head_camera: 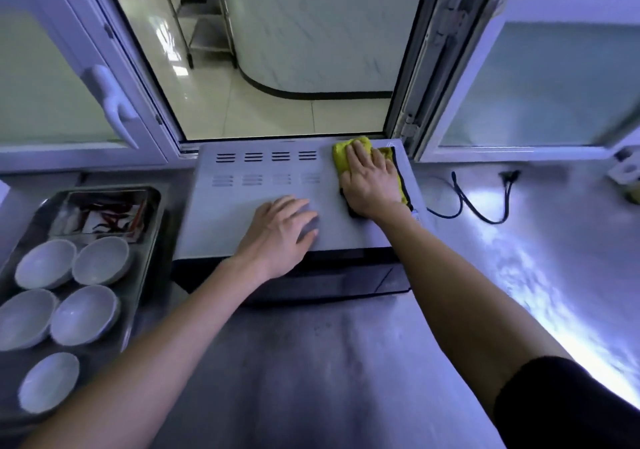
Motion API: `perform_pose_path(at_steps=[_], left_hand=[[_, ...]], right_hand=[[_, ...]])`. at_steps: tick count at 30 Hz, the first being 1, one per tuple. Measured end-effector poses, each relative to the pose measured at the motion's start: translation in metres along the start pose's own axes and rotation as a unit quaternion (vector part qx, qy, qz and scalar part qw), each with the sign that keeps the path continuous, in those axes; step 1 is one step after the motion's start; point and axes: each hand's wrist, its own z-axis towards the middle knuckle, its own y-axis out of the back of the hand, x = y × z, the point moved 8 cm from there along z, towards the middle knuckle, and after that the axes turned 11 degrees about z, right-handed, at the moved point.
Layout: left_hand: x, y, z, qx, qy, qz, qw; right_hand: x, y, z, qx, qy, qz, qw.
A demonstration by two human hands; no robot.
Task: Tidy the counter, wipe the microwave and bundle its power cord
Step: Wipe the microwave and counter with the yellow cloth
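A grey microwave (242, 206) with a black front stands on the steel counter under an open serving window. My right hand (369, 185) presses flat on a yellow cloth (343, 157) with a black edge, at the far right corner of the microwave's top. My left hand (280, 233) rests flat on the top near its front edge, fingers spread. The black power cord (485, 211) lies in loose curves on the counter to the right of the microwave, its plug (509, 174) near the back wall.
A steel tray (149, 240) at the left holds several white bowls (85, 315) and a smaller tray of red strips (104, 220). Window sashes stand open at both sides. A small object (628, 171) sits at the far right edge. Bare counter (311, 362) lies in front.
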Motion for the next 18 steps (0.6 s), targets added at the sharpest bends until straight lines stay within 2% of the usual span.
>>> perform_pose_path(at_steps=[8,11,18], left_hand=[[-0.054,-0.010,0.043,0.015,0.012,0.025,1.000],[-0.057,-0.008,0.046,0.003,0.030,0.023,0.999],[-0.052,-0.011,0.039,-0.020,-0.001,0.012,1.000]], right_hand=[[-0.059,0.024,0.004,-0.013,0.023,0.020,0.999],[-0.062,0.023,0.000,-0.014,0.026,0.023,0.999],[-0.055,0.019,-0.023,-0.033,-0.009,0.011,0.999]])
